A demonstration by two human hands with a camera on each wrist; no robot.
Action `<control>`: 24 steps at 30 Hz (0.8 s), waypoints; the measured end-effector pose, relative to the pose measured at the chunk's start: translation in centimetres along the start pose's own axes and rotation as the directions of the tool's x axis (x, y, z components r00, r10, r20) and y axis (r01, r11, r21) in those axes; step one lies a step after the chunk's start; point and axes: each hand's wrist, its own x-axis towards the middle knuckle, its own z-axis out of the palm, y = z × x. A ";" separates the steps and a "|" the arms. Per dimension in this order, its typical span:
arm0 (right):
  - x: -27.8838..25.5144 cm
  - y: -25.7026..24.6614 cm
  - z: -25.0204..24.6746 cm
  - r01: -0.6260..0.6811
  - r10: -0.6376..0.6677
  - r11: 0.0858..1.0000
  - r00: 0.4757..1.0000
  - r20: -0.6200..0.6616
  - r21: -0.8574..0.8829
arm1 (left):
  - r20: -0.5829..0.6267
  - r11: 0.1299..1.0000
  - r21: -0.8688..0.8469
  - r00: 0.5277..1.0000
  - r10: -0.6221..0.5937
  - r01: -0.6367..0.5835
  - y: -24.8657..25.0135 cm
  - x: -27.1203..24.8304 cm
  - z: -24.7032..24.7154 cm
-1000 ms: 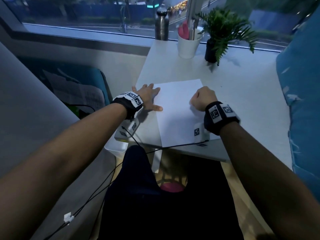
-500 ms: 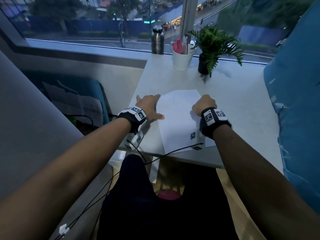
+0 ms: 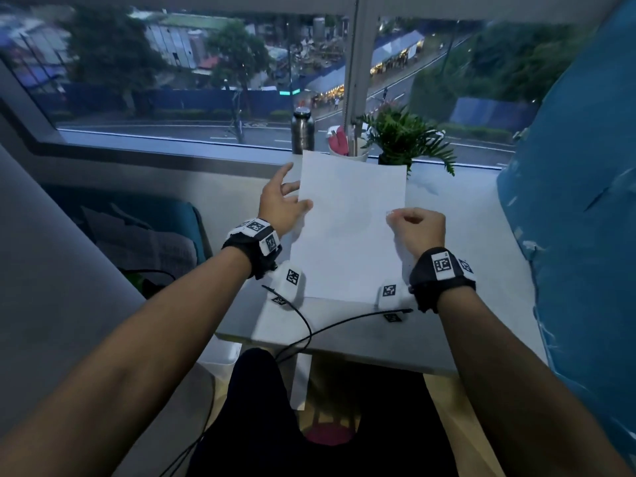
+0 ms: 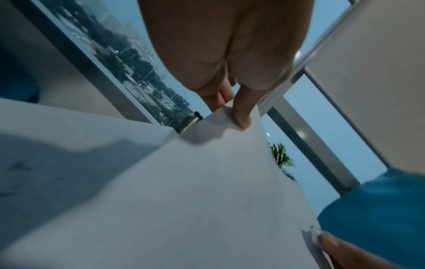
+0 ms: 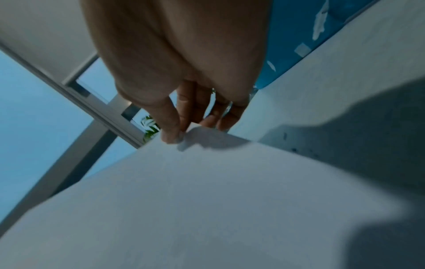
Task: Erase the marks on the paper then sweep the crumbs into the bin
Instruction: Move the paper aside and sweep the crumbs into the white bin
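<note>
The white sheet of paper (image 3: 347, 228) is raised off the white table (image 3: 475, 242) and tilted towards me, its near edge low. My left hand (image 3: 296, 196) pinches its left edge, thumb on top as the left wrist view shows (image 4: 239, 116). My right hand (image 3: 399, 215) pinches the right edge with curled fingers (image 5: 172, 134). A small white bit (image 3: 390, 212) shows at the right fingertips; I cannot tell what it is. Dark crumbs (image 5: 294, 150) dot the table beside the paper (image 5: 195, 200). A white bin (image 3: 220, 354) stands below the table's near left corner.
At the back by the window stand a steel bottle (image 3: 302, 132), a white cup (image 3: 344, 146) with red items and a potted fern (image 3: 406, 139). A blue cushion (image 3: 578, 218) borders the table on the right. Cables (image 3: 309, 332) cross the near edge.
The paper lay flat under both hands; now both hands have lifted it by its side edges and tilted it up. My view has risen towards the window.
</note>
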 end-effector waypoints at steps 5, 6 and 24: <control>0.3 -4.0 -1.8 0.241 -0.235 0.967 0.969 -0.076 0.086 | 0.096 0.993 -0.111 0.995 0.040 -0.030 3.3 1.1 -0.6; 0.4 -4.6 -2.1 0.271 -0.263 0.959 0.960 -0.091 0.086 | 0.057 0.995 -0.085 0.997 0.059 -0.054 4.0 1.1 -0.5; -1.0 -7.9 -7.3 0.325 -0.288 0.883 0.945 -0.156 0.337 | 0.249 0.997 -0.027 0.965 0.080 -0.076 7.9 -1.1 2.1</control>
